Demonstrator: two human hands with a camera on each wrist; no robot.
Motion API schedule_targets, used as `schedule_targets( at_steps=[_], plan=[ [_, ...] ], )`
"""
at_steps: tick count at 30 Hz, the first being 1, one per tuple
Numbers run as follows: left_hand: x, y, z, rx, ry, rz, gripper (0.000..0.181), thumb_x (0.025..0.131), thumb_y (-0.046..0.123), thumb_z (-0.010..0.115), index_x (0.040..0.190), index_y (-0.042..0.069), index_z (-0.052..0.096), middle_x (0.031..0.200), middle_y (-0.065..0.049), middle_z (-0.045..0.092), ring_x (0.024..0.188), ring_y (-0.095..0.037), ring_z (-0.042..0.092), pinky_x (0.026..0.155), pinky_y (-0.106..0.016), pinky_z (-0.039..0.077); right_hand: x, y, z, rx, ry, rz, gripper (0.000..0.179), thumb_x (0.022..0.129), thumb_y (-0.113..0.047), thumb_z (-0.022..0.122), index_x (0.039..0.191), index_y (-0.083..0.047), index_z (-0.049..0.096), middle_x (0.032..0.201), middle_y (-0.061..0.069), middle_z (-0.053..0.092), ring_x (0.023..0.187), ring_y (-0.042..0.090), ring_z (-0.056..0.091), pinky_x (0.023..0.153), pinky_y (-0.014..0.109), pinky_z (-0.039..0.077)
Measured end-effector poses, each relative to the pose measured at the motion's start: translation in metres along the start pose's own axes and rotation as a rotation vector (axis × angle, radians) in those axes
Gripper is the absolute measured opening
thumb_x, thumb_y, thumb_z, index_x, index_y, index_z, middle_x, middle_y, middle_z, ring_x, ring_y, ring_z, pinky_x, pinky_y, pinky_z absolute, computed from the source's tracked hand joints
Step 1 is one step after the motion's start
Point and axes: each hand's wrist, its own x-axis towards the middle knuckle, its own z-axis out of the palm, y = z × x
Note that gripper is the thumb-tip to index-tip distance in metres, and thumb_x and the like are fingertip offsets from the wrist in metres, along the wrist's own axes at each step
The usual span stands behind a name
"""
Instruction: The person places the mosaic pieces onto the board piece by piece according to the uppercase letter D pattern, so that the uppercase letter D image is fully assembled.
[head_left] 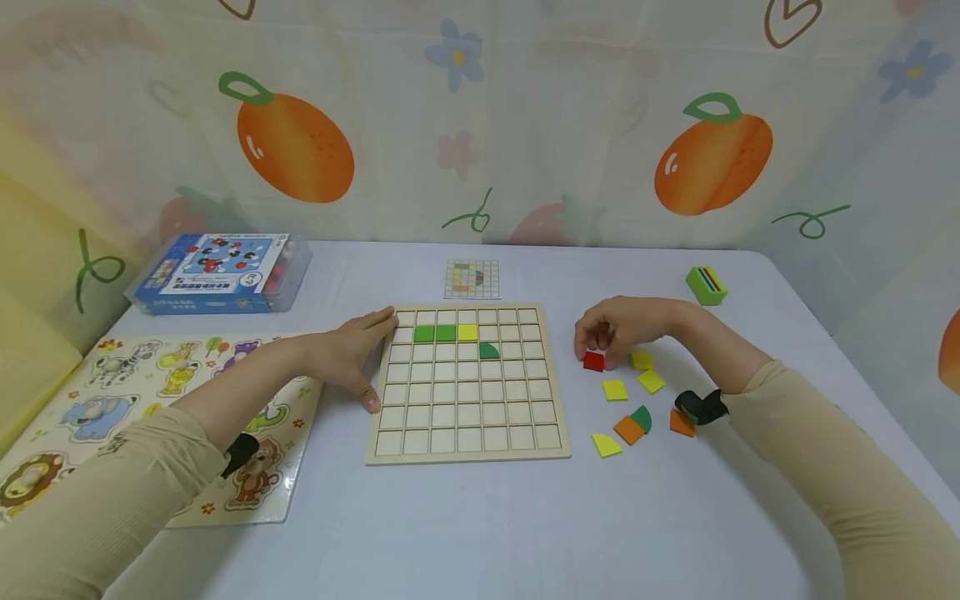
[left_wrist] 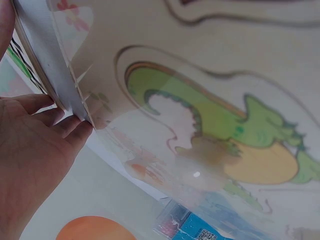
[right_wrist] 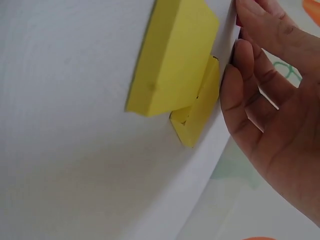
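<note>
A wooden grid board (head_left: 468, 457) lies mid-table, with two green square tiles (head_left: 435, 333), a yellow square tile (head_left: 467, 332) and a dark green quarter-round tile (head_left: 489, 351) in its cells. My left hand (head_left: 341, 354) rests along the board's left edge, thumb and fingers spread. To the right of the board, my right hand (head_left: 622, 327) pinches a red square tile (head_left: 593, 362) between thumb and fingers, low over the table. Two yellow tiles (right_wrist: 175, 55) lie close beside that hand in the right wrist view; only a sliver of red shows there.
Loose yellow, orange (head_left: 628, 430) and green (head_left: 642, 418) tiles are scattered right of the board. A small pattern card (head_left: 472, 279) lies behind it. An animal puzzle board (head_left: 225, 512) and a boxed set (head_left: 217, 275) occupy the left; a green block (head_left: 707, 286) sits back right.
</note>
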Motion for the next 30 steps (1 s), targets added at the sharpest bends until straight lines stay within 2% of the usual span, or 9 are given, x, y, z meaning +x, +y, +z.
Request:
schedule_targets(
  at_steps=[10, 18, 23, 30],
  plan=[
    [0.000, 0.000, 0.000, -0.008, -0.005, -0.005, 0.134, 0.063, 0.044, 0.091, 0.156, -0.007, 0.008, 0.166, -0.027, -0.003, 0.152, -0.050, 0.001, 0.122, -0.064, 0.014, 0.001, -0.002, 0.002, -0.060, 0.093, 0.035, 0.024, 0.075, -0.004, 0.083, 0.090, -0.013, 0.067, 0.087, 0.005, 0.061, 0.082, 0.019, 0.054, 0.072, 0.026, 0.050],
    [-0.002, 0.002, -0.002, -0.028, -0.006, 0.011, 0.138, 0.060, 0.047, 0.091, 0.155, -0.008, 0.008, 0.165, -0.028, -0.003, 0.151, -0.052, 0.000, 0.122, -0.066, 0.013, 0.004, -0.007, 0.000, -0.127, 0.165, 0.019, 0.021, 0.076, -0.008, 0.083, 0.081, -0.012, 0.063, 0.079, 0.001, 0.062, 0.078, 0.016, 0.055, 0.073, 0.027, 0.048],
    [-0.002, 0.001, -0.002, -0.021, -0.007, 0.006, 0.135, 0.062, 0.044, 0.091, 0.156, -0.008, 0.008, 0.165, -0.028, -0.003, 0.152, -0.051, 0.001, 0.122, -0.065, 0.013, 0.008, -0.015, -0.002, -0.130, 0.166, -0.005, 0.017, 0.079, -0.008, 0.081, 0.082, -0.013, 0.064, 0.083, -0.001, 0.066, 0.080, 0.017, 0.057, 0.076, 0.029, 0.049],
    [-0.001, 0.000, -0.001, -0.009, -0.002, 0.001, 0.134, 0.063, 0.043, 0.091, 0.156, -0.008, 0.008, 0.165, -0.027, -0.003, 0.152, -0.051, 0.001, 0.122, -0.064, 0.015, 0.015, -0.031, -0.001, -0.097, 0.137, -0.065, 0.016, 0.080, -0.006, 0.079, 0.091, -0.016, 0.072, 0.085, 0.000, 0.069, 0.081, 0.017, 0.058, 0.074, 0.030, 0.049]
  ],
)
